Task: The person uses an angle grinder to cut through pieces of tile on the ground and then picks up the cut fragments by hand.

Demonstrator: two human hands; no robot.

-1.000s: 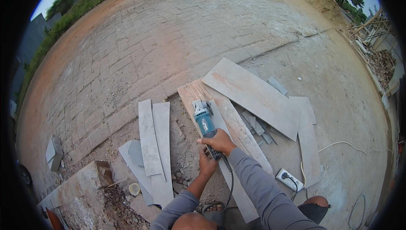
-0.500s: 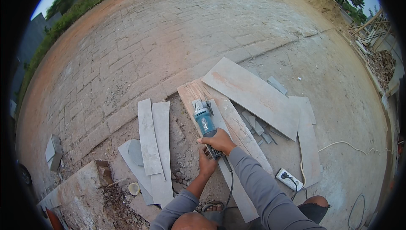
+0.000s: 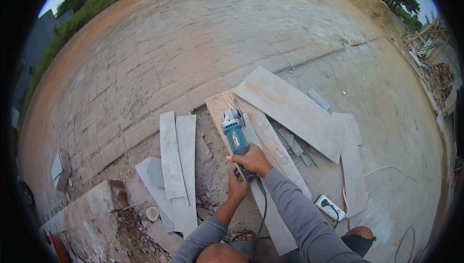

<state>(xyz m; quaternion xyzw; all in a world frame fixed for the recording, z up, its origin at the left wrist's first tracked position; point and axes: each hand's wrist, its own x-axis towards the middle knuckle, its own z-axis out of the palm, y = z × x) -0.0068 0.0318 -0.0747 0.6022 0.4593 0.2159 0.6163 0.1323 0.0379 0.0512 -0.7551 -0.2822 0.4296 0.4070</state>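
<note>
A teal angle grinder lies along a long grey tile strip, its metal head pointing away from me. The thin disc stands on edge at the right side of the head, by the strip's far end. My right hand is closed around the grinder's body from above. Lower down, my left hand grips the rear of the tool from the left, its fingertips partly hidden. Beneath the strip is a worn wooden plank. A black cord runs from the grinder back toward my feet.
A wide tile rests across the plank's right side, near small tile offcuts. Long tile pieces lie at the left. A white power strip with a plug in it sits at the right. Concrete block stands far left.
The grinder's head has tilted a little and its disc now shows higher, near the strip's far end. Both hands keep their hold. The whole view has shifted slightly.
</note>
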